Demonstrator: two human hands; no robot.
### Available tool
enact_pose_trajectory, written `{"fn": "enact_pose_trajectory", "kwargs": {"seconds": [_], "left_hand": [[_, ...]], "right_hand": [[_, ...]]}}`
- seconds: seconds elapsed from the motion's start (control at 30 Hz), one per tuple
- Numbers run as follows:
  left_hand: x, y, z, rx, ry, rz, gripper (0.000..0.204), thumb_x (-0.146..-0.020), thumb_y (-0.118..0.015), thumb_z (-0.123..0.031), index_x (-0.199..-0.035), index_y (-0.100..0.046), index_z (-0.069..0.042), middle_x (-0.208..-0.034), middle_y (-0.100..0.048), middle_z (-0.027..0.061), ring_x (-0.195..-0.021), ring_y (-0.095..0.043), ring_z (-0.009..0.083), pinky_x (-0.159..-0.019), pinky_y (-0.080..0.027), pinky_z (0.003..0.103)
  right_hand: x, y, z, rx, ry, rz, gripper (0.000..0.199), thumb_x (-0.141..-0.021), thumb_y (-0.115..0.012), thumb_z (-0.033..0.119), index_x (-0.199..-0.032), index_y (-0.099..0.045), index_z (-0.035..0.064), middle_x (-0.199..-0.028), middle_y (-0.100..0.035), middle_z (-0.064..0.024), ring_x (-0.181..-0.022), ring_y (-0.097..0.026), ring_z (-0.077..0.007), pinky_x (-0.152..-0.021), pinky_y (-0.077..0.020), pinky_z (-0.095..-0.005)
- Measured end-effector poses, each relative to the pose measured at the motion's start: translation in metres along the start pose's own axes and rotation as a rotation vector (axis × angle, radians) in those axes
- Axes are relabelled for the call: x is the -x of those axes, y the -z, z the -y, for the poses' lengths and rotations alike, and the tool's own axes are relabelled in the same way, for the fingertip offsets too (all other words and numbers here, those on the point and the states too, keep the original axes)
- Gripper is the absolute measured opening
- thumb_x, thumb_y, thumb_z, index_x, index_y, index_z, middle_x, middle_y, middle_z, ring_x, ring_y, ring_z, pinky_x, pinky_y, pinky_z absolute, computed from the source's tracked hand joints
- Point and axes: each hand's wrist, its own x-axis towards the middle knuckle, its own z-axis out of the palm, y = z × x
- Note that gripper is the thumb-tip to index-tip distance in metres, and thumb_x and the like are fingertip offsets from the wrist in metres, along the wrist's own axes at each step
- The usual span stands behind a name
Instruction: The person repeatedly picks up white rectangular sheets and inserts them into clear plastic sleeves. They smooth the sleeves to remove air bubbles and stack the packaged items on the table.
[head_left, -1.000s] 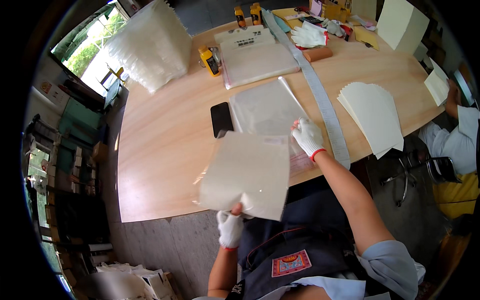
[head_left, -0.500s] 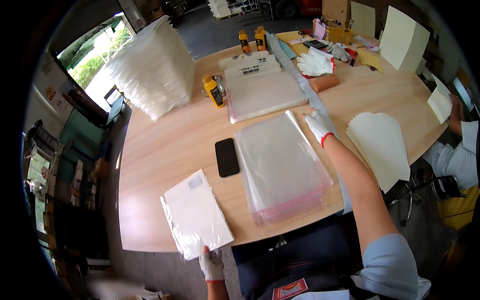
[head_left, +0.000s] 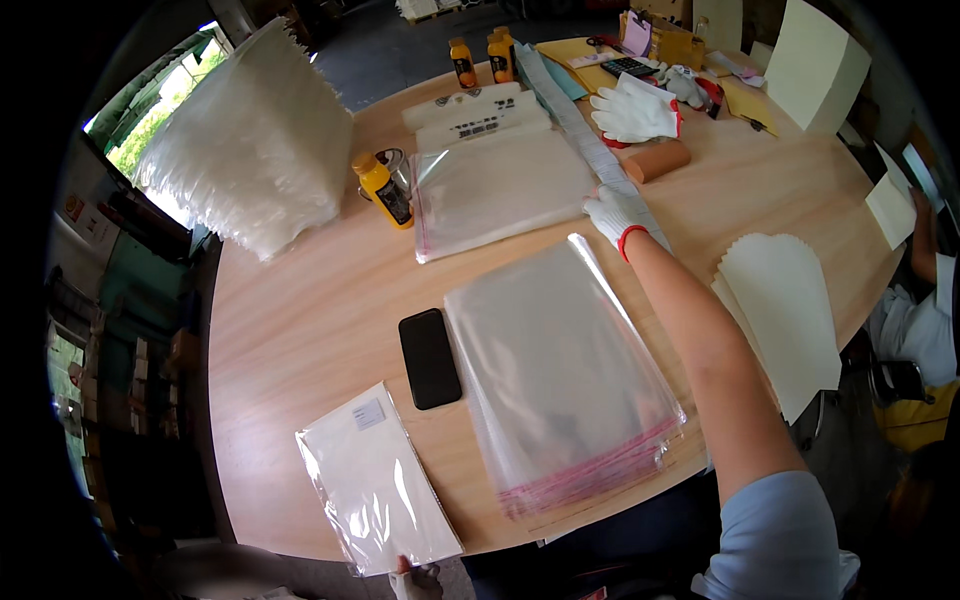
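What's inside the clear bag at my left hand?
Inside the clear bag is a flat white sheet, perhaps paper or card. Only its top face shows; anything beneath is covered. A small label shows; I can't tell if it's inside.

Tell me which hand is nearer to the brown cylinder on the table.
Right. The right hand is just to the near left of the brown cylinder; the left hand is much farther, at the near edge of the table, gripping the bagged white card.
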Motion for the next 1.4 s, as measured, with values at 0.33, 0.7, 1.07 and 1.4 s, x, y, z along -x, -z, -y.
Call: {"fn": "enact_pose_trajectory", "kwargs": {"seconds": [0.33, 0.7, 1.07, 1.4], "left_hand": [[0.000, 0.005, 0.001, -0.090, 0.009, -0.085, 0.014, -0.086, -0.044, -0.009, -0.095, -0.054, -0.008, -0.060, -0.040, -0.0020, -0.053, -0.040, 0.0127, -0.063, -0.044, 0.036], [0.001, 0.016, -0.001, -0.117, 0.028, -0.062, 0.011, -0.089, -0.046, -0.015, -0.081, -0.052, -0.010, -0.056, -0.041, -0.0011, -0.050, -0.042, 0.0144, -0.059, -0.046, 0.036], [0.010, -0.015, -0.010, 0.025, -0.015, 0.018, 0.007, -0.087, -0.047, -0.006, -0.086, -0.054, -0.006, -0.056, -0.043, 0.0007, -0.050, -0.042, 0.0130, -0.058, -0.047, 0.036], [-0.009, 0.008, -0.001, 0.003, 0.078, 0.280, 0.018, -0.087, -0.056, -0.022, -0.095, -0.052, -0.006, -0.080, -0.061, 0.0097, -0.062, -0.058, 0.0217, -0.050, -0.047, 0.032]], "right_hand": [[0.004, 0.042, 0.043, 0.978, 0.099, -0.079, 0.034, -0.072, -0.066, 0.025, -0.098, -0.058, 0.0048, -0.100, -0.061, -0.0174, -0.092, -0.060, -0.0299, -0.078, -0.0484, -0.0424], [-0.019, 0.066, 0.046, 0.835, 0.219, -0.261, 0.015, -0.075, -0.060, 0.015, -0.086, -0.062, 0.0054, -0.082, -0.064, -0.0148, -0.080, -0.063, -0.0321, -0.068, -0.0505, -0.0434], [0.088, 0.020, 0.107, 0.939, 0.469, 0.032, 0.013, -0.072, -0.061, 0.019, -0.076, -0.063, 0.0064, -0.072, -0.063, -0.0129, -0.066, -0.063, -0.0276, -0.054, -0.0494, -0.0416], [0.280, 0.150, 0.120, 0.469, 0.474, 0.224, 0.023, -0.081, -0.056, 0.025, -0.090, -0.059, 0.0045, -0.083, -0.062, -0.0127, -0.081, -0.059, -0.0312, -0.068, -0.0457, -0.0420]]}}
